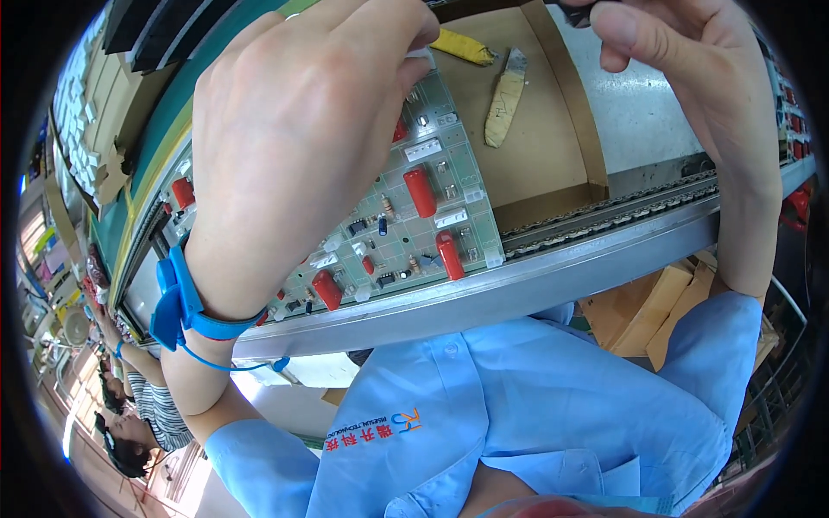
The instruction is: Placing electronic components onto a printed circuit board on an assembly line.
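My left hand (294,129), with a blue wrist strap (183,298), reaches over the green circuit board (406,237). Its fingers are curled together at the board's far part, beside something small and white; what they hold is mostly hidden. Red capacitors (420,192), white connectors (423,150) and small parts stand upright on the board. At the upper right my right hand (691,69) is raised above the metal surface, thumb and fingers closed on a small dark piece (573,14) cut off by the picture's top edge.
Right of the board lies a shallow cardboard tray (553,104) with two yellow tape-wrapped tools (505,99). A chain rail (613,211) and metal edge (553,281) run along the near side. Below stands an open cardboard box (635,311). People (142,414) sit at far left.
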Demonstrator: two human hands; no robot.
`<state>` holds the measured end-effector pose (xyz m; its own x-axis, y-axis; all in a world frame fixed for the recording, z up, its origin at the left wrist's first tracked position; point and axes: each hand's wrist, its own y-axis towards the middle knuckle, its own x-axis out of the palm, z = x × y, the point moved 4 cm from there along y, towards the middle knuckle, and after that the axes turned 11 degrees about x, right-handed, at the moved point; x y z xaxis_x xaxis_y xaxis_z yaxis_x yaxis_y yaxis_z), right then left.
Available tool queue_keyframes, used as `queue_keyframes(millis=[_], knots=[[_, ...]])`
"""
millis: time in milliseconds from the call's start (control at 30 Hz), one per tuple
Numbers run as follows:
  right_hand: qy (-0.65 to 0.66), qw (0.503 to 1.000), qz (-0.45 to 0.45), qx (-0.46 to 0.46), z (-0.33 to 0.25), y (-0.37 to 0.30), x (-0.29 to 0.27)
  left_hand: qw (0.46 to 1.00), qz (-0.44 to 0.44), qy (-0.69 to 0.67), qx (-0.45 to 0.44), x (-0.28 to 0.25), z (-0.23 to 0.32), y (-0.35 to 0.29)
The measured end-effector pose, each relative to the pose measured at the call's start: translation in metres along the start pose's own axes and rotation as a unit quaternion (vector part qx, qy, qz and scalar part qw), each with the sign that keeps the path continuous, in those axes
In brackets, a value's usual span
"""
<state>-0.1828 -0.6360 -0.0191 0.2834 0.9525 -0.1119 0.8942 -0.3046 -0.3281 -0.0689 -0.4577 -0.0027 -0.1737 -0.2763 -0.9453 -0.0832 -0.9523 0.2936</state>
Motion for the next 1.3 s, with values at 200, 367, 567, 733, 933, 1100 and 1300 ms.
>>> queue_keyframes(millis=[200,367,567,733,933,1100,1300], knots=[[-0.173,0.985,0.009,-0.019,-0.023,-0.012,0.036,0.983,-0.067,-0.045,-0.163,-0.023,-0.009,-0.006],[-0.360,0.893,-0.037,-0.266,-0.006,-0.010,0.055,0.991,0.069,-0.040,-0.104,-0.033,-0.029,-0.065],[-0.406,0.865,0.008,-0.296,-0.008,-0.013,0.072,0.956,0.090,-0.131,-0.247,-0.031,-0.039,-0.110],[-0.451,0.845,0.055,-0.282,-0.005,-0.016,0.081,0.955,0.091,-0.129,-0.253,-0.032,-0.044,-0.131],[-0.508,0.798,0.059,-0.319,-0.016,-0.020,0.096,0.964,0.092,-0.110,-0.224,-0.031,-0.044,-0.149],[-0.524,0.793,0.057,-0.305,-0.018,-0.019,0.100,0.957,0.104,-0.132,-0.235,-0.031,-0.044,-0.153],[-0.554,0.777,0.055,-0.295,-0.022,-0.020,0.104,0.956,0.112,-0.133,-0.237,-0.031,-0.043,-0.155]])
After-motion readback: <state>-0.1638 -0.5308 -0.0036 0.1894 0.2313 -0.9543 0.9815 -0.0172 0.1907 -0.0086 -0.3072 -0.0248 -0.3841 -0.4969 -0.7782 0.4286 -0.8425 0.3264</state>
